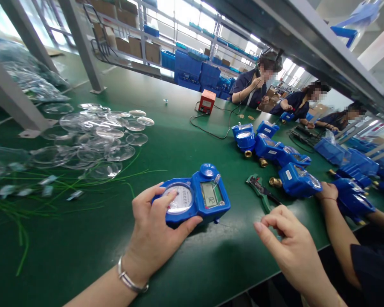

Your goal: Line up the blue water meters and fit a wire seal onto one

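Observation:
My left hand (156, 232) grips a blue water meter (196, 197) with a round dial and a small LCD, holding it on the green table (179, 140); the fingers wrap its left end and the thumb lies under its front. My right hand (288, 238) hovers to the right near the table's front edge, fingers curled in a loose pinch; I cannot make out anything in it. Green-handled pliers (259, 187) lie just beyond it.
Several clear round lenses (99, 136) and thin green ties (51, 187) lie at the left. More blue meters (275, 157) crowd the right, where a neighbour's arm (336, 221) reaches one. A red box (207, 101) with cables sits farther back. Other people work beyond.

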Demonstrator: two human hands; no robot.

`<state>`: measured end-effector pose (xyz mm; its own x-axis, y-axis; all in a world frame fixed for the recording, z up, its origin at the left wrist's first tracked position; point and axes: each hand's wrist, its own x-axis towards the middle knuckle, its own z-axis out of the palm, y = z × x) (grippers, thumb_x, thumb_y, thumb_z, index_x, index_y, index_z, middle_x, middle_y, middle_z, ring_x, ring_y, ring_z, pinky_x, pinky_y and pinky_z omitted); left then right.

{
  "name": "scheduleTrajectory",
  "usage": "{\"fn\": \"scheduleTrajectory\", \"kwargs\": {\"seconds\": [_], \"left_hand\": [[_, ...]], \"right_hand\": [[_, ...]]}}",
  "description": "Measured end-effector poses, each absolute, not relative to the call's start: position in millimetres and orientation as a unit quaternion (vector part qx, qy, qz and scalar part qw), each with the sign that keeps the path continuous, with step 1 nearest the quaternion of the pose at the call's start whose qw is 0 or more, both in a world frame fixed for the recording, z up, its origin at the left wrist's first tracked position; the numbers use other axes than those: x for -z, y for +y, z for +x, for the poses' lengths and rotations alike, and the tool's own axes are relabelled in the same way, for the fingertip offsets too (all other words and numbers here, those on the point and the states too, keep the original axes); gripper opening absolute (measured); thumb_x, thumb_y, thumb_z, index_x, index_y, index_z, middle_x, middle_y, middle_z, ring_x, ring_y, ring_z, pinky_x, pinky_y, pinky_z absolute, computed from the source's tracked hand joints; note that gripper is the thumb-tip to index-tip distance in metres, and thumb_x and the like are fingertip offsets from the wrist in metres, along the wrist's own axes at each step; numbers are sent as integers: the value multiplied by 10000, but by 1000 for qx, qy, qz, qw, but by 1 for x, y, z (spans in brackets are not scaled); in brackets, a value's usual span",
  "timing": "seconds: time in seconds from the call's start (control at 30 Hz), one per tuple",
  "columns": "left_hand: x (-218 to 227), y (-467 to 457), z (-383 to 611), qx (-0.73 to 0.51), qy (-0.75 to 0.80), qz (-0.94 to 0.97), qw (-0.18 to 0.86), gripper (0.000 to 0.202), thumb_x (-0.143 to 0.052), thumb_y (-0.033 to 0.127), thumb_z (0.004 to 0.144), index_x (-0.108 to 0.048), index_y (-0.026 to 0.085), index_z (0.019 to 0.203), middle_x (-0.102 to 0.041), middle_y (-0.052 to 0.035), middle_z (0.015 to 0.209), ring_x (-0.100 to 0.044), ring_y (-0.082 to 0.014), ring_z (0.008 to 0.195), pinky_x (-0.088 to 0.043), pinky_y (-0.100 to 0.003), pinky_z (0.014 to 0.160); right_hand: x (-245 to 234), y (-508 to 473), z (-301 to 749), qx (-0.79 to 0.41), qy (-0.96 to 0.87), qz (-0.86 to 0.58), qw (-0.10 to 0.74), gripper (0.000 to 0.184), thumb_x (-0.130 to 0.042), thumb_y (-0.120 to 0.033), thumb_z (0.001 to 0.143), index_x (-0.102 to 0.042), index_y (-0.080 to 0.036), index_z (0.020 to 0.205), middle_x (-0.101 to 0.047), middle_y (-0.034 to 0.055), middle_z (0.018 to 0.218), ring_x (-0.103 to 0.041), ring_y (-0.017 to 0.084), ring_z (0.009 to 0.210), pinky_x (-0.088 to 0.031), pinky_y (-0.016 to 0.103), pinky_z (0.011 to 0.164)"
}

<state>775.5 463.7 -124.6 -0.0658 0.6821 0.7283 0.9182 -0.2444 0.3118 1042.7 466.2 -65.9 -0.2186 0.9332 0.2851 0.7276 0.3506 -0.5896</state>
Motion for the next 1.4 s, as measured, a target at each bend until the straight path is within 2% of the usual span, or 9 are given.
{"fn": "scheduleTrajectory", "kwargs": {"seconds": [0.37, 0.5, 0.6, 0.7, 0.83, 1.13, 1.23, 1.33, 1.4], "left_hand": [[125, 462, 776, 425, -593, -672, 127, 595, -619, 560, 715, -445, 140, 1099, -392, -166, 1149, -426, -351, 1110, -461, -521, 887], [121, 458, 779, 433, -597, -665, 113, 586, -624, 532, 717, -422, 162, 1123, -364, -155, 1179, -382, -371, 1176, -423, -546, 931], [115, 453, 782, 451, -594, -657, 109, 500, -609, 440, 752, -415, 178, 1132, -364, -143, 1185, -363, -371, 1210, -393, -557, 963], [108, 452, 783, 425, -580, -688, 101, 395, -567, 330, 791, -431, 205, 1140, -413, -124, 1191, -405, -341, 1183, -399, -541, 961], [105, 452, 782, 396, -568, -714, 103, 329, -557, 309, 796, -476, 219, 1102, -484, -102, 1151, -431, -334, 1142, -393, -544, 948], [105, 441, 788, 407, -565, -710, 103, 295, -553, 224, 797, -496, 169, 1081, -433, -129, 1180, -382, -348, 1183, -367, -549, 951], [103, 429, 794, 439, -552, -703, 93, 264, -563, 171, 787, -505, 161, 1045, -444, -116, 1108, -421, -308, 1099, -376, -501, 918], [102, 413, 802, 422, -525, -739, 5, 187, -528, 91, 796, -519, 187, 956, -501, -59, 982, -447, -234, 1007, -353, -413, 908], [105, 404, 806, 417, -505, -754, -43, 194, -520, 63, 793, -521, 190, 938, -507, -55, 987, -448, -212, 1011, -361, -359, 901]], "right_hand": [[62, 470, 1033, -129, -780, -539, 292, 269, -534, -400, 849, -557, -226, 645, -493, 9, 697, -487, 149, 640, -372, 273, 581], [59, 471, 1033, -114, -781, -540, 292, 265, -538, -398, 848, -560, -226, 647, -496, 7, 693, -493, 148, 640, -377, 270, 592], [58, 472, 1035, -101, -785, -540, 286, 266, -538, -402, 848, -562, -226, 650, -500, 10, 695, -496, 151, 639, -380, 272, 597], [59, 472, 1038, -99, -790, -537, 278, 269, -535, -407, 850, -559, -228, 650, -493, 7, 688, -493, 149, 631, -378, 274, 597], [59, 470, 1039, -100, -790, -540, 272, 266, -535, -401, 854, -560, -227, 653, -492, 6, 695, -498, 147, 644, -384, 275, 616], [59, 465, 1027, -62, -798, -531, 278, 202, -549, -324, 864, -585, -210, 701, -495, 1, 712, -489, 137, 670, -372, 268, 630], [68, 462, 1017, -21, -809, -509, 292, 167, -552, -301, 869, -606, -202, 746, -499, 8, 712, -478, 140, 670, -361, 275, 639], [82, 460, 1006, 10, -824, -493, 280, 173, -533, -291, 881, -606, -196, 756, -500, 19, 709, -469, 151, 676, -355, 286, 649], [92, 460, 1000, 16, -831, -489, 266, 189, -517, -287, 889, -599, -193, 746, -497, 23, 705, -466, 156, 675, -350, 289, 646]]}}
